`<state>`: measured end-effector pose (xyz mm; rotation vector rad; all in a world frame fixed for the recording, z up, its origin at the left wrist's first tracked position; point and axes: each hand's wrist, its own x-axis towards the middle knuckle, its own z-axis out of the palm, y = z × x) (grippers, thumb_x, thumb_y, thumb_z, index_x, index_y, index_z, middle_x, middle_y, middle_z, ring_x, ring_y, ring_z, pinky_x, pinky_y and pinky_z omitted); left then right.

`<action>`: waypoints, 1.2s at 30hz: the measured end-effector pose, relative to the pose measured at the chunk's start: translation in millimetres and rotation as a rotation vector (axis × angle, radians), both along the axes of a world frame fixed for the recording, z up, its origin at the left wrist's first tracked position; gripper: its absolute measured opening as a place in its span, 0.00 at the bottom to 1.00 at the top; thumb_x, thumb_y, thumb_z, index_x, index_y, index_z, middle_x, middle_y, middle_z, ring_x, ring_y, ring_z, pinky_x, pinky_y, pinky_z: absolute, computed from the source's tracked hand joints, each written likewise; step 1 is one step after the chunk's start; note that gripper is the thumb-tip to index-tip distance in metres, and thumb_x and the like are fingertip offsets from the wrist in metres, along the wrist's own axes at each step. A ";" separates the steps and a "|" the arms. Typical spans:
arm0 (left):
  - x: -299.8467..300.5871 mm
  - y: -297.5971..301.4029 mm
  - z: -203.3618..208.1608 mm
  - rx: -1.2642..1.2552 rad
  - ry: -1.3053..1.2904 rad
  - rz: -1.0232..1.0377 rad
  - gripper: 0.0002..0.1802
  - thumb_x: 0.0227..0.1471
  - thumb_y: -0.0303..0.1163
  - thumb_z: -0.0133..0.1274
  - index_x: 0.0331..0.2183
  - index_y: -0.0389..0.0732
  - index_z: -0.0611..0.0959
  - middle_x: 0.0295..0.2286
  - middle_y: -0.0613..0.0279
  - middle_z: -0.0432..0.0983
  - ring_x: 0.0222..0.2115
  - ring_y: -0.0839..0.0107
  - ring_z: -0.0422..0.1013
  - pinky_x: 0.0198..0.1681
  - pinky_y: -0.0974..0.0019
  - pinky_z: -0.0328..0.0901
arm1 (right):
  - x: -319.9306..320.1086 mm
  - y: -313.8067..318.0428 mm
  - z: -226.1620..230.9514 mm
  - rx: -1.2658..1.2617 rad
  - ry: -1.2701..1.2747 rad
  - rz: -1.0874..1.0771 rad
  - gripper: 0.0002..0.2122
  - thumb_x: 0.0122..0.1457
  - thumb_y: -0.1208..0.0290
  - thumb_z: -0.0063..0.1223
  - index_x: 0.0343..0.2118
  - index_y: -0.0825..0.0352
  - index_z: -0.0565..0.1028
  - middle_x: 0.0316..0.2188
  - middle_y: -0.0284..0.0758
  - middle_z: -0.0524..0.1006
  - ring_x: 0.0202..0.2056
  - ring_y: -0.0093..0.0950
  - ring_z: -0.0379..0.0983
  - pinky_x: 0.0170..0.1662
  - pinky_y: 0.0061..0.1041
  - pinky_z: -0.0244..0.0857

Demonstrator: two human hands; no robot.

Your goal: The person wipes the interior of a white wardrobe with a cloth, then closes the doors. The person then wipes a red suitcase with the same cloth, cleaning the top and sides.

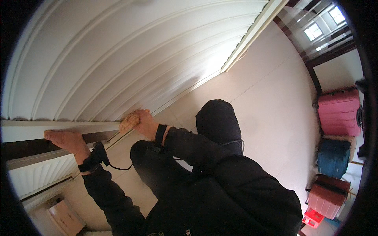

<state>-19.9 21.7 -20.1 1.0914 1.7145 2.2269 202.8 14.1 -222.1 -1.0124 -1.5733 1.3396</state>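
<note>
One crumpled tan cloth [128,123] low against white ribbed panel [98,59] — right grip [146,122] pinching it; left grip [70,141] at panel's edge, cannot tell if spread — pale marking [188,232] on black jacket [224,196] unreadable.

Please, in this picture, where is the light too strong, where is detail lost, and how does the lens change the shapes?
Head view: bright glare on the white ribbed panel, toward its right end; head view: the black fabric jacket loses much detail in darkness; head view: panel ribs bow into curves, with black corners; head view: the crumpled tan cloth looks slightly soft.
</note>
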 end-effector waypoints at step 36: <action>61.8 -5.8 38.2 -0.029 0.049 0.104 0.39 0.60 0.61 0.37 0.58 0.37 0.62 0.57 0.50 0.61 0.55 0.56 0.61 0.61 0.51 0.56 | 382.8 153.1 44.7 -0.578 0.403 -0.892 0.03 0.62 0.78 0.46 0.35 0.73 0.70 0.27 0.37 0.73 0.20 0.28 0.73 0.21 0.28 0.68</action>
